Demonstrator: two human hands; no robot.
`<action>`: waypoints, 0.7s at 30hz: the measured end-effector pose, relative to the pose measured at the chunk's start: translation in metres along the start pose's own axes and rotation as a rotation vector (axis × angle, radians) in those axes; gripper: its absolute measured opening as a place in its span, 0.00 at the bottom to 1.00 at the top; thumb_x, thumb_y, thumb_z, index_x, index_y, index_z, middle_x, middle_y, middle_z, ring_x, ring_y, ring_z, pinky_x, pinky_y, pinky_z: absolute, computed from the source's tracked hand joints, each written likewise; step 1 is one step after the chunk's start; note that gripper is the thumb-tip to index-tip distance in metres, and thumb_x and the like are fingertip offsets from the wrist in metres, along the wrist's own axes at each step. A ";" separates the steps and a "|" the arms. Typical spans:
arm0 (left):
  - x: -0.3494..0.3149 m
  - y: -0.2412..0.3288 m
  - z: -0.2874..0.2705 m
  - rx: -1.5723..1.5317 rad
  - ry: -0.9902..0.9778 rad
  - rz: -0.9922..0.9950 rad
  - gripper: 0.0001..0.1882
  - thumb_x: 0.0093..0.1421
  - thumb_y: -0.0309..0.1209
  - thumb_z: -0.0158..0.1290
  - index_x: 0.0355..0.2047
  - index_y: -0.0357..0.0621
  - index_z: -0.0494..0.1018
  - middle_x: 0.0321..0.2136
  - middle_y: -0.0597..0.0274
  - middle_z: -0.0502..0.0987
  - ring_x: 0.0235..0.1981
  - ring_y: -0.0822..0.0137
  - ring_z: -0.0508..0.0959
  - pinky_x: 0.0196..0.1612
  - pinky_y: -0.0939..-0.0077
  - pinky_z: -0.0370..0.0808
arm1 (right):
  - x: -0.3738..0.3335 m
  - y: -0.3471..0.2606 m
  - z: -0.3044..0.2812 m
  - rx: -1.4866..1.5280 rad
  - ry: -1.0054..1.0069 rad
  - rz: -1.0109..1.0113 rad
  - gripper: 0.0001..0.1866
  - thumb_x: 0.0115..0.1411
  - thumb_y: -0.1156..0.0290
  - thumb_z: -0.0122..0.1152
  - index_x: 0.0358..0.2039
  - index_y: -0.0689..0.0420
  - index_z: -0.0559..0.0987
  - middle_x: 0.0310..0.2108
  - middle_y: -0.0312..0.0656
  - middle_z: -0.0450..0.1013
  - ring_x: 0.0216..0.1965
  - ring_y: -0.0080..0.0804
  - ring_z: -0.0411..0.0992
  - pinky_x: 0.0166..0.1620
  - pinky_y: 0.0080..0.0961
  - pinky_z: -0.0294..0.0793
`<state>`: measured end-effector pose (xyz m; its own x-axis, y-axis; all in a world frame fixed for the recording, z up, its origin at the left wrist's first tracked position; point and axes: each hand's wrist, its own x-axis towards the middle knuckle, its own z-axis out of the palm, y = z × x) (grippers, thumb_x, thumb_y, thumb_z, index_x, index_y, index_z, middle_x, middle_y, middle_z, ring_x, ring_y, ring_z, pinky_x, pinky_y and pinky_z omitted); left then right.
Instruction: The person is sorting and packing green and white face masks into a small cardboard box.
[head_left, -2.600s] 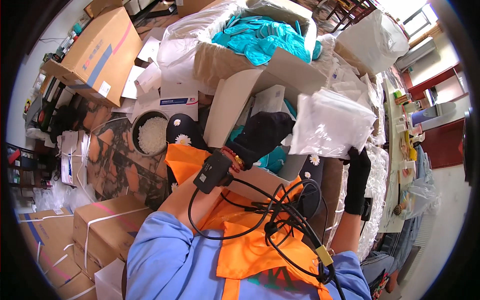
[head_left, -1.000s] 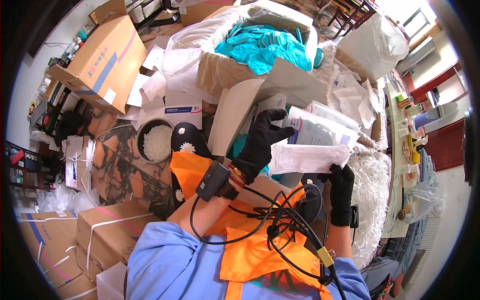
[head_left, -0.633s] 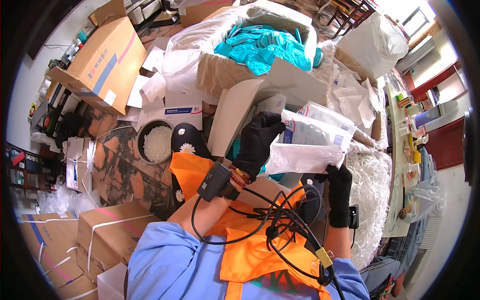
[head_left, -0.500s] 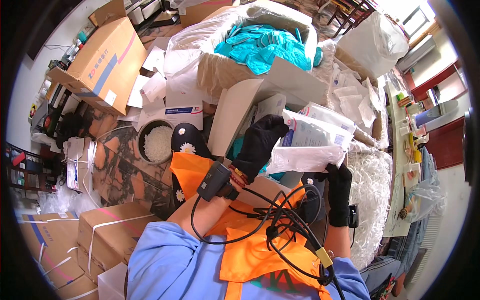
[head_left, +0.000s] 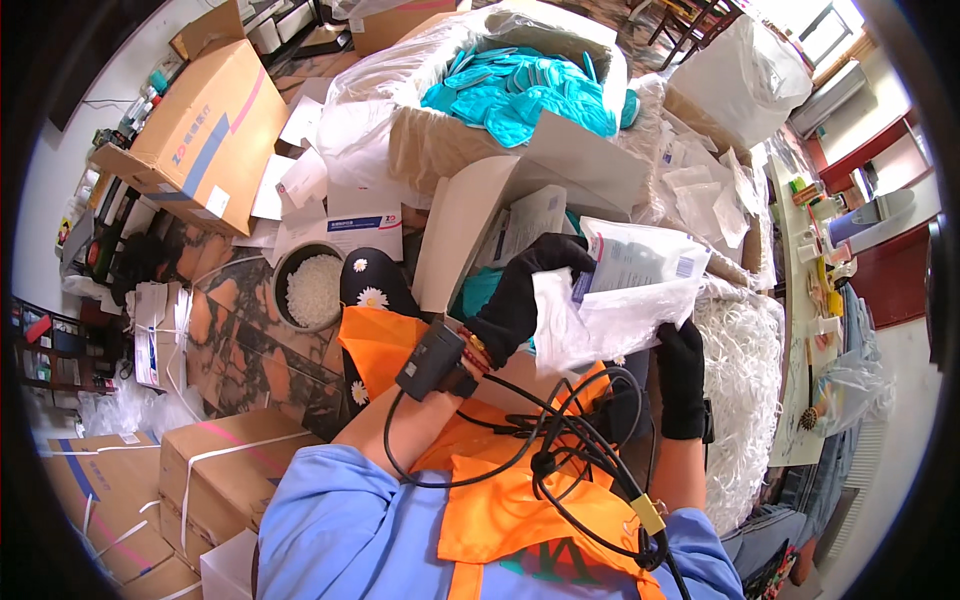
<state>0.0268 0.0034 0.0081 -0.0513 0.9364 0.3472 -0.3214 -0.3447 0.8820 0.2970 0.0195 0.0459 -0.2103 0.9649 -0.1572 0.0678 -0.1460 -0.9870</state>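
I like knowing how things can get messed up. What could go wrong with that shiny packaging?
The thin, shiny white plastic packaging might slip, because the black-gloved right grip seems to hold only its lower right edge.

The tangled black cables lie just below it, and one reaches toward the black-gloved left grip, so a loop could snag.

A flat printed packet (head_left: 650,252), whitish with a dark blue patch, small lettering and a barcode, stands tilted, its left edge pinched in the left hand's black-gloved fingers (head_left: 577,250). Just below it, a plain white wrapping layer (head_left: 622,325) hangs creased, spreading beneath those fingertips and reaching right to the other hand's fingers (head_left: 676,342), which grip its lower right edge. Whether the two are joined cannot be told.
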 end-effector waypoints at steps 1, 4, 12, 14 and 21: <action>-0.001 0.001 0.001 -0.144 0.035 -0.076 0.17 0.59 0.21 0.50 0.49 0.41 0.70 0.40 0.64 0.74 0.40 0.72 0.74 0.48 0.78 0.72 | 0.000 0.002 0.001 0.106 0.007 -0.008 0.18 0.63 0.69 0.54 0.52 0.62 0.73 0.44 0.39 0.74 0.44 0.27 0.71 0.48 0.25 0.70; 0.003 0.020 0.011 -0.365 0.222 -0.285 0.15 0.60 0.21 0.52 0.48 0.40 0.69 0.38 0.64 0.75 0.39 0.75 0.74 0.45 0.80 0.73 | -0.001 0.007 0.006 0.347 -0.011 -0.050 0.19 0.63 0.70 0.51 0.54 0.64 0.71 0.48 0.42 0.72 0.47 0.31 0.72 0.51 0.28 0.70; 0.002 0.002 0.013 -0.142 0.300 -0.252 0.13 0.55 0.21 0.56 0.41 0.41 0.70 0.33 0.63 0.77 0.32 0.74 0.75 0.37 0.80 0.74 | -0.001 0.039 0.003 0.495 0.015 0.052 0.22 0.67 0.59 0.44 0.52 0.62 0.71 0.43 0.46 0.74 0.42 0.36 0.75 0.44 0.33 0.77; 0.003 0.012 0.016 -0.001 0.327 -0.206 0.13 0.55 0.21 0.57 0.41 0.41 0.70 0.32 0.63 0.77 0.31 0.73 0.75 0.37 0.79 0.74 | -0.004 0.029 0.017 0.438 -0.032 0.041 0.20 0.67 0.63 0.45 0.51 0.63 0.72 0.45 0.45 0.74 0.43 0.34 0.75 0.46 0.32 0.76; -0.001 -0.008 0.014 0.035 0.230 -0.268 0.17 0.55 0.25 0.59 0.45 0.39 0.70 0.36 0.60 0.76 0.36 0.70 0.76 0.41 0.76 0.74 | 0.009 0.020 0.033 -0.820 0.003 -0.595 0.16 0.63 0.72 0.52 0.50 0.64 0.73 0.47 0.45 0.73 0.47 0.33 0.73 0.48 0.28 0.73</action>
<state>0.0423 0.0038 0.0051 -0.1825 0.9829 0.0250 -0.3202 -0.0835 0.9437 0.2647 0.0182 0.0232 -0.4261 0.8329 0.3532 0.6019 0.5524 -0.5767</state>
